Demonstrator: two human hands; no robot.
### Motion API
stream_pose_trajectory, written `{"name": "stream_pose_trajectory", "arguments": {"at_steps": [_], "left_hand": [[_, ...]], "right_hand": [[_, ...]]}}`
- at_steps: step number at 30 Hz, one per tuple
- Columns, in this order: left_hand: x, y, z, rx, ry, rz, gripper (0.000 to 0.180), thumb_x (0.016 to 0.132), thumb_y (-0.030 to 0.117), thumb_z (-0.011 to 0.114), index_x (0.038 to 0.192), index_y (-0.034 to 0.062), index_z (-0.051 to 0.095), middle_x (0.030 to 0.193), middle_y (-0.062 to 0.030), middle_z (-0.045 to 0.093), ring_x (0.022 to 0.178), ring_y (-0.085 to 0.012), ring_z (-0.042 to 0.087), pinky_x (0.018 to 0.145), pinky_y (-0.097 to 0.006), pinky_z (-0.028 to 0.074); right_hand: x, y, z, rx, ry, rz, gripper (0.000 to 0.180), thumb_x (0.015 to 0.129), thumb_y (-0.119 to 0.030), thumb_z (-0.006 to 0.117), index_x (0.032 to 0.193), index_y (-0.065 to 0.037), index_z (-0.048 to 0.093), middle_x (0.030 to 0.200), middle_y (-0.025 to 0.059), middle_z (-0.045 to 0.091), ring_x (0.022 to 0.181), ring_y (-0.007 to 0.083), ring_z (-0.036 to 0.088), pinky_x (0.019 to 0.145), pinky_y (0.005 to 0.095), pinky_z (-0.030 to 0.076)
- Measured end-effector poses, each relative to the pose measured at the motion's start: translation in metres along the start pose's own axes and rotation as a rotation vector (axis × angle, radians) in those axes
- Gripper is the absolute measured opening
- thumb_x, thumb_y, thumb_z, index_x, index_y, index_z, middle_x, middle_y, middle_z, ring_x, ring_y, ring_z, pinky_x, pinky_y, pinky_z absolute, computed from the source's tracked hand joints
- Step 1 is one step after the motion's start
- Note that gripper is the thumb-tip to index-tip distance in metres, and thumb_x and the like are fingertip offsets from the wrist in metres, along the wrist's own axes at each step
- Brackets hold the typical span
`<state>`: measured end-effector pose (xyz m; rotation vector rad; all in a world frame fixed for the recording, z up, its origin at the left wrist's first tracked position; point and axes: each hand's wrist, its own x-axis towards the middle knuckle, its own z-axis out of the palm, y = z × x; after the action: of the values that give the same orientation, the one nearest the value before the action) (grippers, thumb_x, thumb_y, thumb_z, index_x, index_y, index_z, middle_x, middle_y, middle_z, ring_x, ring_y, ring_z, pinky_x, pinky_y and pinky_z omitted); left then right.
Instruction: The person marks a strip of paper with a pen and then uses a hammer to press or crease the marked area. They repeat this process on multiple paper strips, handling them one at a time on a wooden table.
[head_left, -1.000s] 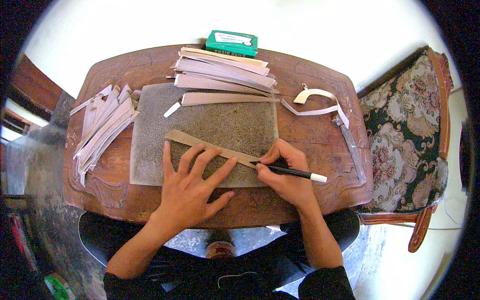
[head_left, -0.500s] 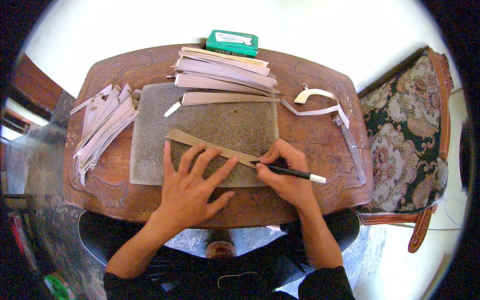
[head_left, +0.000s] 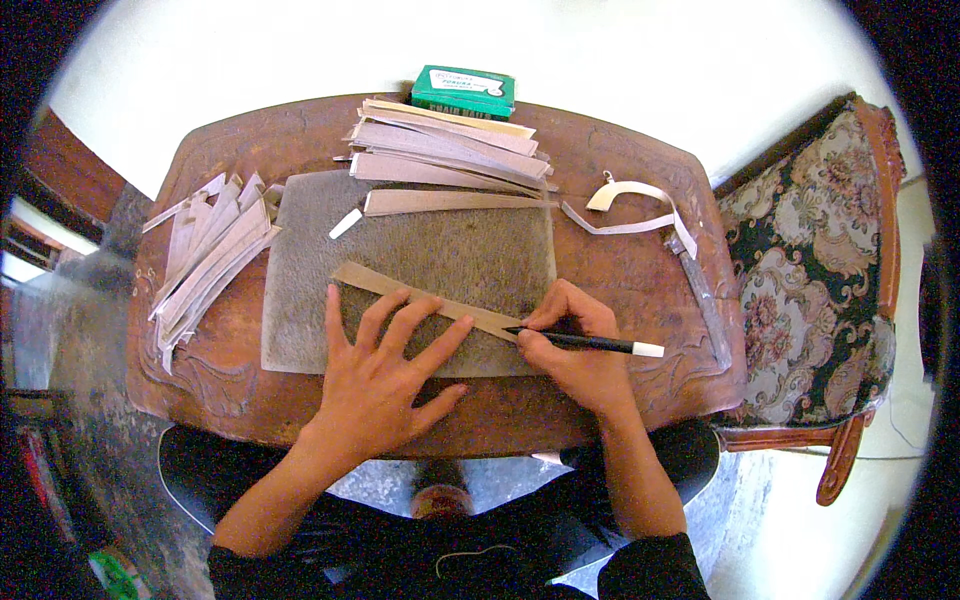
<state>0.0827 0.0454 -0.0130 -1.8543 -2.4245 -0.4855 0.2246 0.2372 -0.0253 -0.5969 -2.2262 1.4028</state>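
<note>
A thin tan strip (head_left: 362, 276) lies slantwise on a dark speckled mat (head_left: 300, 235). My left hand (head_left: 380, 370) rests with spread fingers, their tips pressing along the strip's near edge. In my right hand (head_left: 580, 345) is a black marker (head_left: 590, 343) with a white end, its tip touching the strip near the right end. A white pen cap (head_left: 345, 223) sits on the mat, to the left of a single wedge-shaped strip (head_left: 440, 201). Behind that lies a pile of similar strips (head_left: 445, 143).
More strips (head_left: 215, 250) are heaped at the table's left. A green box (head_left: 463, 90) stands at the back of the carved wooden table (head_left: 640, 285). On the right lie a curled pale band (head_left: 640, 188) and a hammer-like tool (head_left: 702, 300). A floral upholstered chair (head_left: 810, 270) stands right of the table.
The marker's white end has swung slightly right and up, so the marker lies flatter. My right hand has shifted a little. My left hand stays in place on the strip.
</note>
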Motion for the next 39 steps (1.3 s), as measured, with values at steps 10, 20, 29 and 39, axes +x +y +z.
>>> {"name": "stream_pose_trajectory", "arguments": {"at_steps": [10, 20, 29, 39], "left_hand": [[0.002, -0.010, -0.008, -0.041, -0.032, 0.002, 0.065, 0.078, 0.053, 0.069, 0.135, 0.0252, 0.055, 0.133, -0.0048, 0.048, 0.130, -0.0302, 0.039, 0.110, -0.072, 0.010], [0.001, -0.006, -0.002, -0.008, -0.031, 0.015, 0.068, 0.074, 0.052, 0.072, 0.136, 0.0298, 0.054, 0.135, -0.0078, 0.046, 0.132, -0.0327, 0.037, 0.113, -0.070, 0.009], [-0.001, -0.006, 0.000, -0.017, -0.032, 0.008, 0.067, 0.075, 0.054, 0.071, 0.136, 0.0306, 0.054, 0.136, -0.0078, 0.045, 0.134, -0.0327, 0.035, 0.112, -0.071, 0.008], [0.000, -0.006, 0.000, 0.012, -0.042, 0.017, 0.068, 0.076, 0.055, 0.070, 0.137, 0.0305, 0.053, 0.139, -0.0070, 0.044, 0.134, -0.0330, 0.035, 0.111, -0.071, 0.009]], "right_hand": [[0.002, -0.004, -0.001, 0.156, -0.010, -0.096, 0.019, 0.072, 0.000, 0.070, 0.085, -0.005, 0.057, 0.086, 0.0063, 0.060, 0.074, 0.0131, 0.059, 0.067, 0.0258, 0.048], [0.004, -0.006, 0.009, -0.096, 0.011, -0.076, 0.017, 0.071, 0.000, 0.072, 0.073, -0.002, 0.055, 0.075, 0.0070, 0.060, 0.071, 0.0134, 0.059, 0.065, 0.0261, 0.046], [0.006, -0.005, 0.011, -0.119, 0.013, -0.101, 0.022, 0.068, -0.013, 0.075, 0.074, -0.004, 0.056, 0.072, 0.0112, 0.056, 0.064, 0.0266, 0.059, 0.059, 0.0351, 0.048], [0.006, -0.012, 0.011, -0.155, -0.003, -0.058, 0.021, 0.069, -0.016, 0.075, 0.075, -0.004, 0.058, 0.073, 0.0121, 0.057, 0.065, 0.0282, 0.060, 0.060, 0.0354, 0.048]]}}
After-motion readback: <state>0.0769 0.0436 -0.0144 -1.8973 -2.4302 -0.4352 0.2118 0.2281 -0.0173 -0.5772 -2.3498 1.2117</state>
